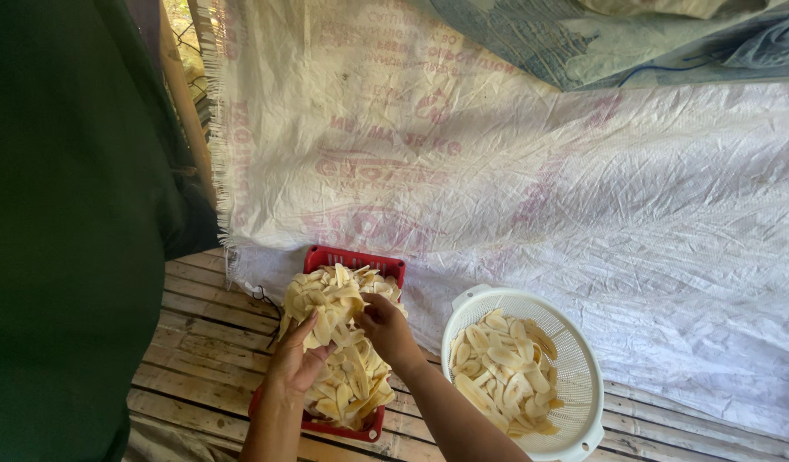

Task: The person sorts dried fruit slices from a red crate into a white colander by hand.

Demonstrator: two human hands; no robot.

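Lifting pale slices from a red basket with both hands.

Left hand [293, 364] and right hand [386, 329] are cupped around a heap of pale slices [330, 299], raised above the red basket [353, 261]; more slices fill that basket; a white colander [574, 368] stands just beside it on the slatted floor [198, 342]; a white woven sheet [583, 197] covers the ground beyond.

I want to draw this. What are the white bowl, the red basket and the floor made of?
The white bowl looks like glossy moulded plastic: its wall is full of small even holes, like a colander. The red basket also seems to be plastic, with a slotted rim and a smooth, bright colour. The floor looks like dry, unpainted bamboo or wood slats, pale brown with gaps between them.
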